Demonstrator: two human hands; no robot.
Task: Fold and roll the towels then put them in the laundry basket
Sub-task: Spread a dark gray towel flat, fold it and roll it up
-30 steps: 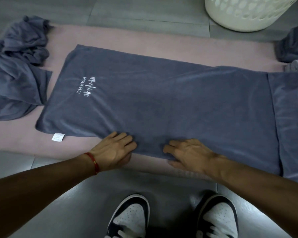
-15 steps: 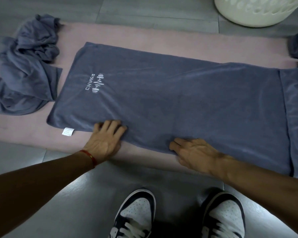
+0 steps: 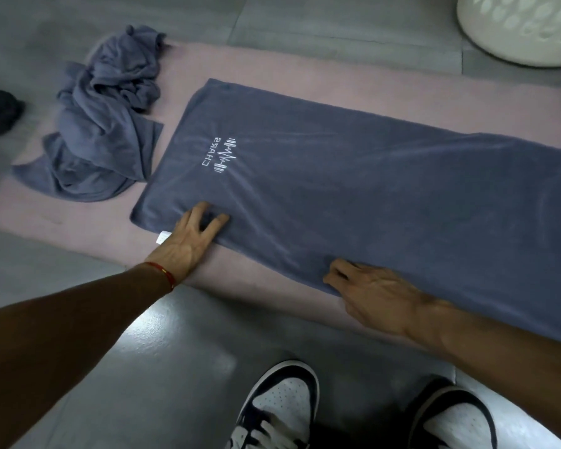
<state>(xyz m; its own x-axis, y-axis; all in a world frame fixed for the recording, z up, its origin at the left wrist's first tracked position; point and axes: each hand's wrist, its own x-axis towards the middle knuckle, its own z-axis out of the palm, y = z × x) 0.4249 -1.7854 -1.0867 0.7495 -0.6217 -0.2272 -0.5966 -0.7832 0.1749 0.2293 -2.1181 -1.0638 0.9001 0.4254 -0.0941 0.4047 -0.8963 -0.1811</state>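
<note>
Head view: blue-grey towel (image 3: 353,189) lies flat along pink mat (image 3: 305,95). Left hand (image 3: 188,241) presses its near edge, fingers spread. Right hand (image 3: 373,293) pinches that edge further right. Crumpled towel (image 3: 104,131) lies left; laundry basket (image 3: 518,27) stands far right.

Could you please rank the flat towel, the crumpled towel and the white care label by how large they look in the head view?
1. Flat towel, largest, though cut off at the frame's right edge.
2. Crumpled towel, clearly smaller as bunched.
3. White care label, tiny and partly hidden behind the left hand.
</note>
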